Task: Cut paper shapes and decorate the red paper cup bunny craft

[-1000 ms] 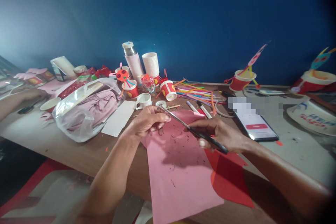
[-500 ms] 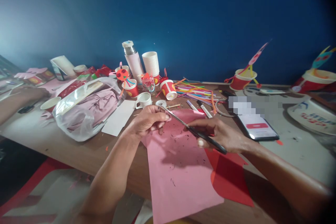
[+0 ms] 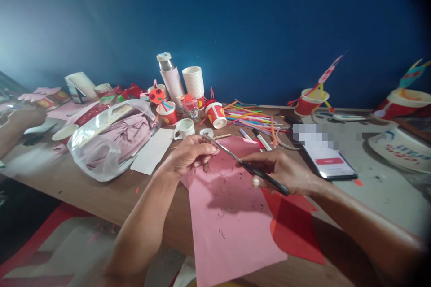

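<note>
My right hand (image 3: 281,169) is closed round the black handles of a pair of scissors (image 3: 256,171). The metal blades point up and left, their tip close to my left fingertips. My left hand (image 3: 192,151) has its thumb and fingers pinched together; whatever is between them is too small to make out. Beneath both hands lies a pink paper sheet (image 3: 232,237), sprinkled with small dark clippings. Part of a red paper sheet (image 3: 298,228) shows from under its right side.
Behind my hands stand a white mug (image 3: 184,129), paper cups (image 3: 193,81), a flask (image 3: 172,76) and colourful straws (image 3: 249,116). To the right lies a phone (image 3: 332,161); at left, a plastic bag (image 3: 111,143) and another person's hand (image 3: 28,121).
My hands and the scissors have hardly moved. A small pink piece near the markers has shifted slightly left. The other person's hand at far left has moved further left.
</note>
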Available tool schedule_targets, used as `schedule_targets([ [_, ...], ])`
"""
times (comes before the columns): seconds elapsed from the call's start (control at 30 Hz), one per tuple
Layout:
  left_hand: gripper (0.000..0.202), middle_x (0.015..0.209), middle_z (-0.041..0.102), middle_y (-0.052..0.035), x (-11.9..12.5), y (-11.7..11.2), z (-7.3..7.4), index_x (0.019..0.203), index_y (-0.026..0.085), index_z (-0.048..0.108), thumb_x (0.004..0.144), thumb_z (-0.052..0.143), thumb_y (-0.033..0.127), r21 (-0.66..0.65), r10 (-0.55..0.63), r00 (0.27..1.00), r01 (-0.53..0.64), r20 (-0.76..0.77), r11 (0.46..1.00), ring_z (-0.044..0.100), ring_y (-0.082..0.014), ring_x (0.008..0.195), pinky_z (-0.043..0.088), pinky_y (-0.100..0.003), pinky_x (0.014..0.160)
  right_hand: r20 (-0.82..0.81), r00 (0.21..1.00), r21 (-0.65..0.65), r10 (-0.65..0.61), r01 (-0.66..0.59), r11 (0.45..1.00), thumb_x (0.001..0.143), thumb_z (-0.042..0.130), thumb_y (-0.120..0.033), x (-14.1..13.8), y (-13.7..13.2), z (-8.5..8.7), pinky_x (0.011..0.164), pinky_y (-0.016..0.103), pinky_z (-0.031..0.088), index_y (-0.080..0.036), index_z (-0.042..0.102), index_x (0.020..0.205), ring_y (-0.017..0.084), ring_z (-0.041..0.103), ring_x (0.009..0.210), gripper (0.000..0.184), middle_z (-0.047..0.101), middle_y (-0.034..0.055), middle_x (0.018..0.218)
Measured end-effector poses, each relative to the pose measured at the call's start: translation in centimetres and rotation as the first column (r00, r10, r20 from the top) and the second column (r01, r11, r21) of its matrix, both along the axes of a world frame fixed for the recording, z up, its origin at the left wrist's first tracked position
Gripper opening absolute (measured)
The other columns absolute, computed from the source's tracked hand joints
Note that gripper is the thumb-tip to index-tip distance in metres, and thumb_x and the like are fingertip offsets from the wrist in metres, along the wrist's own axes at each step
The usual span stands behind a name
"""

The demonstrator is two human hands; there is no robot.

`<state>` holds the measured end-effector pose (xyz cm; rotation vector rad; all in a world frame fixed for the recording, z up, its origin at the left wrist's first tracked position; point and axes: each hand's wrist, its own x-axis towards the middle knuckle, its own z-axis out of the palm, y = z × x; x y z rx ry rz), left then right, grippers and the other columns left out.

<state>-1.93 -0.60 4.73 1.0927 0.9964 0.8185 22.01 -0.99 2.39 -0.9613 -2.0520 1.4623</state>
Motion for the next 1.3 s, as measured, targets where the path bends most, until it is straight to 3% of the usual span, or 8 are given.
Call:
schedule_targets([
  [0.23, 0.009, 0.048, 0.052, 0.0061, 0.3, -0.1, -0.3, 0.068, 0.015, 0.058, 0.067, 0.065, 0.020, 0.030, 0.059, 0.997, -0.061, 0.045, 0.998, 0.035, -0.0025, 0.031, 0.045, -0.020, 0.036, -0.071, 0.997, -0.100, -0.029, 0.022, 0.995, 0.069, 0.070, -0.044, -0.3, -0.1, 0.0, 0.044, 0.020, 0.030, -0.014, 0.063, 0.109, 0.007, 0.037, 0.050, 0.050, 0.044, -0.0037, 0.060],
  [0.53, 0.016, 0.061, 0.059, 0.0027, 0.8, 0.0, -0.6, 0.068, 0.014, 0.053, 0.066, 0.068, 0.022, 0.068, 0.092, 0.988, -0.101, 0.124, 0.993, 0.047, -0.0055, 0.040, 0.046, -0.021, 0.040, -0.135, 0.983, -0.111, -0.122, 0.107, 0.988, 0.072, 0.066, -0.040, -0.6, -0.3, 0.9, 0.041, 0.019, 0.032, -0.012, 0.058, 0.108, 0.006, 0.040, 0.045, 0.047, 0.049, -0.0030, 0.061],
  [0.67, 0.017, 0.061, 0.060, 0.0006, 1.5, -0.4, -0.7, 0.064, 0.013, 0.054, 0.067, 0.068, 0.023, 0.095, 0.016, 0.999, -0.020, 0.045, 0.995, 0.051, -0.0068, 0.041, 0.045, -0.020, 0.041, -0.283, 0.935, -0.084, -0.214, 0.198, 0.977, 0.075, 0.062, -0.032, -0.9, -0.1, 1.1, 0.048, 0.021, 0.040, -0.015, 0.053, 0.109, 0.009, 0.048, 0.054, 0.040, 0.050, -0.0023, 0.068],
  [0.8, 0.016, 0.059, 0.061, -0.0001, 3.2, -1.5, -0.9, 0.064, 0.013, 0.054, 0.067, 0.067, 0.023, 0.070, -0.113, 0.990, 0.120, -0.087, 0.990, 0.054, -0.0083, 0.042, 0.043, -0.020, 0.044, -0.391, 0.911, -0.041, -0.128, 0.121, 0.992, 0.067, 0.071, -0.023, -1.2, 0.0, 0.7, 0.056, 0.022, 0.042, -0.018, 0.049, 0.108, 0.010, 0.049, 0.066, 0.047, 0.048, -0.0028, 0.075],
  [0.93, 0.014, 0.054, 0.059, -0.0002, 4.7, -2.2, -1.0, 0.060, 0.014, 0.052, 0.064, 0.065, 0.020, 0.043, -0.161, 0.966, 0.173, -0.200, 0.984, 0.053, -0.0100, 0.043, 0.044, -0.022, 0.046, -0.364, 0.921, -0.041, -0.139, 0.133, 0.990, 0.067, 0.069, -0.016, -1.3, -0.3, 0.5, 0.059, 0.023, 0.044, -0.020, 0.045, 0.106, 0.012, 0.053, 0.072, 0.046, 0.053, -0.0007, 0.082],
  [1.1, 0.012, 0.053, 0.057, -0.0009, 5.4, -2.2, -1.2, 0.060, 0.014, 0.054, 0.065, 0.062, 0.021, 0.056, -0.190, 0.932, 0.217, -0.308, 0.975, 0.052, -0.0103, 0.044, 0.042, -0.023, 0.046, -0.250, 0.959, 0.110, -0.133, 0.164, 0.980, 0.069, 0.058, -0.009, -1.2, -0.5, 0.4, 0.055, 0.022, 0.043, -0.020, 0.046, 0.101, 0.010, 0.050, 0.064, 0.037, 0.050, -0.0037, 0.074],
  [1.3, 0.017, 0.056, 0.056, 0.0001, 5.1, -1.9, -1.2, 0.062, 0.014, 0.053, 0.067, 0.063, 0.026, 0.083, -0.168, 0.948, 0.197, -0.271, 0.977, 0.053, -0.0101, 0.045, 0.041, -0.023, 0.046, -0.270, 0.944, 0.097, -0.188, 0.220, 0.971, 0.067, 0.055, -0.007, -1.2, -0.3, 0.1, 0.051, 0.019, 0.039, -0.021, 0.044, 0.104, 0.008, 0.048, 0.059, 0.041, 0.048, -0.0061, 0.068],
])
